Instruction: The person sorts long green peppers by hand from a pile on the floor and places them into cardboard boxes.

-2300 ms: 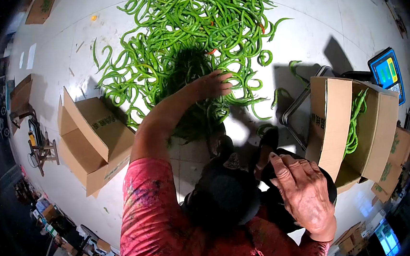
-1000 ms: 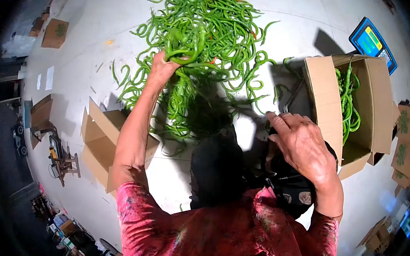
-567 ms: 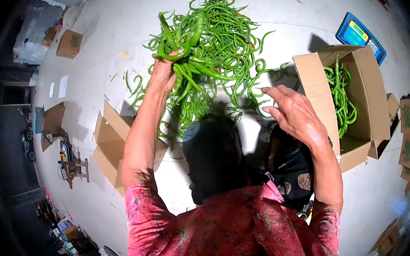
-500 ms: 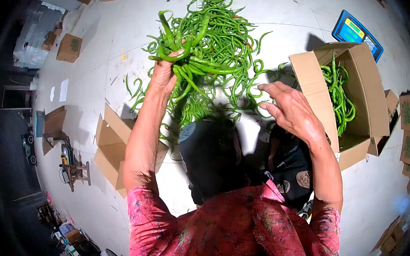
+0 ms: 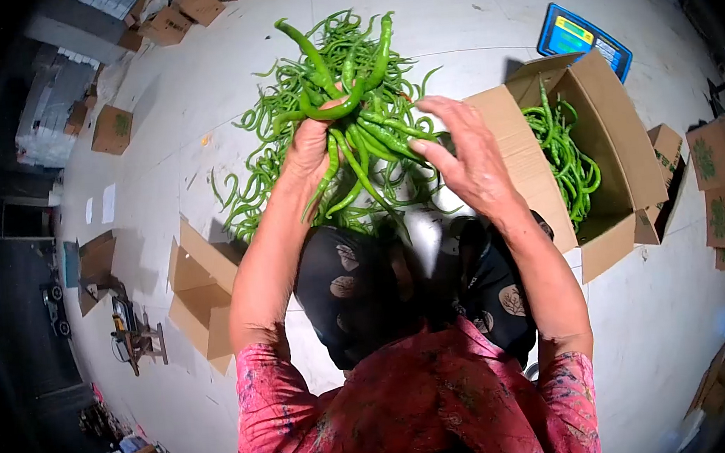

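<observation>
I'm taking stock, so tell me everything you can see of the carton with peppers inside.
The carton is brown cardboard, open-topped, at the right, its flaps spread. Curled green chili peppers lie heaped inside toward its left, bare interior showing beside them. A blue-framed digital display is just beyond. The right forearm overlaps the left flap in view; contact is unclear.

Wooden stand (image 5: 144, 340) off to your left, white papers (image 5: 109, 203) on the floor (image 5: 652, 331) beyond it, brown box (image 5: 111, 129) farther ahead, green-printed cardboard (image 5: 718, 214) far right.
</observation>
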`<state>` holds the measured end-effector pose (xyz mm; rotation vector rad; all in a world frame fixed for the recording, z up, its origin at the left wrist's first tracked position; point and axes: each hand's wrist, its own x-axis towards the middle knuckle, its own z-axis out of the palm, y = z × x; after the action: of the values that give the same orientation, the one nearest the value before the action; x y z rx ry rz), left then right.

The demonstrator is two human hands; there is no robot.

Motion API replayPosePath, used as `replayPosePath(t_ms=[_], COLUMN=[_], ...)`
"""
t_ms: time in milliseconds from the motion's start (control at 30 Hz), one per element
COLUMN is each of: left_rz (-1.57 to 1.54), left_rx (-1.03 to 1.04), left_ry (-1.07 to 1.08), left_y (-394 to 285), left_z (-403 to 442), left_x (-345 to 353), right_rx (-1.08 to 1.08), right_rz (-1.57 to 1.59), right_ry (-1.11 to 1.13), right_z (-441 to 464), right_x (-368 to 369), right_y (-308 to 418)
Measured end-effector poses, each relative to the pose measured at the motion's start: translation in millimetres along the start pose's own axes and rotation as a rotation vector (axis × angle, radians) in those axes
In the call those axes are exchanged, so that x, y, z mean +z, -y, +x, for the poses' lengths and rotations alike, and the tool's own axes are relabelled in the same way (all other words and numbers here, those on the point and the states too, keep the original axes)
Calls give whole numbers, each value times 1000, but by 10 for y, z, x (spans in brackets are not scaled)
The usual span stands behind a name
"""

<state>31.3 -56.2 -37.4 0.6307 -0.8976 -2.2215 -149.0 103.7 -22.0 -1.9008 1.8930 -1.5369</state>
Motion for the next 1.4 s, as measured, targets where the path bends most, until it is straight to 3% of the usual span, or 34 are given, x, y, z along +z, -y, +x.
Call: replayPosePath(t_ms=[67, 200, 333, 600, 633, 767, 867, 933, 1033, 1167, 1267, 1300, 1400], left_rz=[-82, -164, -205, -298, -293, -88, -54, -64, -116, -159, -187, -206, -133], left_rx=[-41, -33, 1, 42, 65, 110, 55, 61, 23, 11, 17, 21, 1], left_ry=[11, 88, 185, 104, 92, 56, 91, 94, 120, 138, 182, 194, 121], left_y=[75, 179, 316, 450, 468, 536, 561, 535, 451, 420, 545, 553, 600], left_z=[-24, 76, 64, 177, 202, 159, 88, 76, 18, 57, 157, 156, 70], left_x=[299, 414, 536, 573, 550, 511, 626, 595, 556, 552, 379, 426, 584], right_rx=[55, 279, 372, 712, 715, 585, 471, 622, 647, 708, 718, 621, 657], right_rz=[80, 336, 429, 1025, 1024, 483, 406, 555, 789, 764, 722, 745, 350], right_ry=[189, 100, 78, 32, 85, 247, 285, 308, 333, 440, 409, 351, 408], right_z=[-4, 21, -26, -27, -38, -20, -89, -29, 32, 50, 68, 44, 43], right_x=[3, -183, -262, -294, -303, -187, -100, -202, -361, -456, -447, -361, -345], right_y=[-134, -17, -112, -148, -177, -62, -41, -2, -15, -125, -39, -58, -78])
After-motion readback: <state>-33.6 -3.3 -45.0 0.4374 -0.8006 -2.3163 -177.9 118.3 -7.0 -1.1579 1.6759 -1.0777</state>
